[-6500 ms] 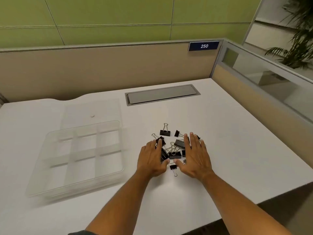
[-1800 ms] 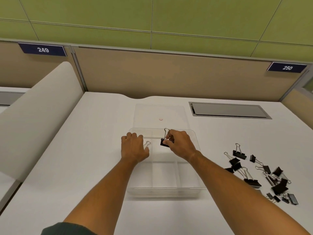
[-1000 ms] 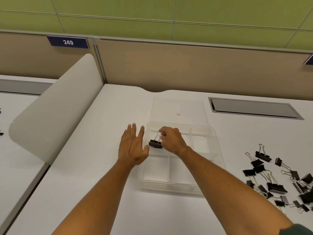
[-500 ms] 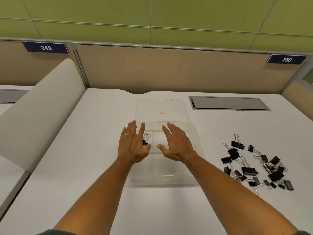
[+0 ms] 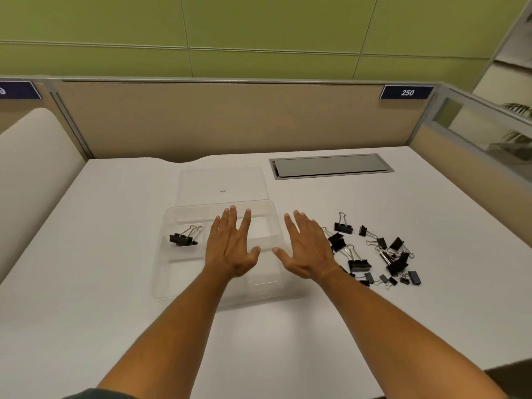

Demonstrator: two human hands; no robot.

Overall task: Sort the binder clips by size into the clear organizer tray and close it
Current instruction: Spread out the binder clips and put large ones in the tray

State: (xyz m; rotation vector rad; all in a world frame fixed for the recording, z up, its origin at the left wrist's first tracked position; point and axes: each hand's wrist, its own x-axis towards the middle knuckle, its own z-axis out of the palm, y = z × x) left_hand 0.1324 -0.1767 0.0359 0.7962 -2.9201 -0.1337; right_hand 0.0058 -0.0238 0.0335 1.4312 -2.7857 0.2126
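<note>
Nearest, two bare forearms reach forward over the white desk (image 5: 86, 298). The left hand (image 5: 231, 246) hovers flat over the middle of the tray (image 5: 161, 283), fingers straight and spread, holding nothing. The right hand (image 5: 306, 249) is just as flat and empty, its fingers splayed, poised between the tray's right edge and the pile (image 5: 377, 254) of loose clips.

The tray is clear and divided into compartments. In its left middle compartment lie large clips (image 5: 184, 237), at least one, perhaps two overlapping; I cannot tell which. The other compartments look bare. The pile lies just right of the right hand and mixes sizes, wire handles crossing one another.

Beyond the tray, its lid (image 5: 221, 180) lies flat on the desk, touching or nearly touching the far rim. Farther back are a grey cable hatch (image 5: 331, 165) and the partition (image 5: 218, 116).

Nearly all the sorting seems undone. The risks I see: crossed handles could drag a second clip along with a grab, so a wrong size lands in a compartment. The light tray may slide if a wrist bumps it. Its clear walls are hard to see, so a clip could drop astride a divider.
</note>
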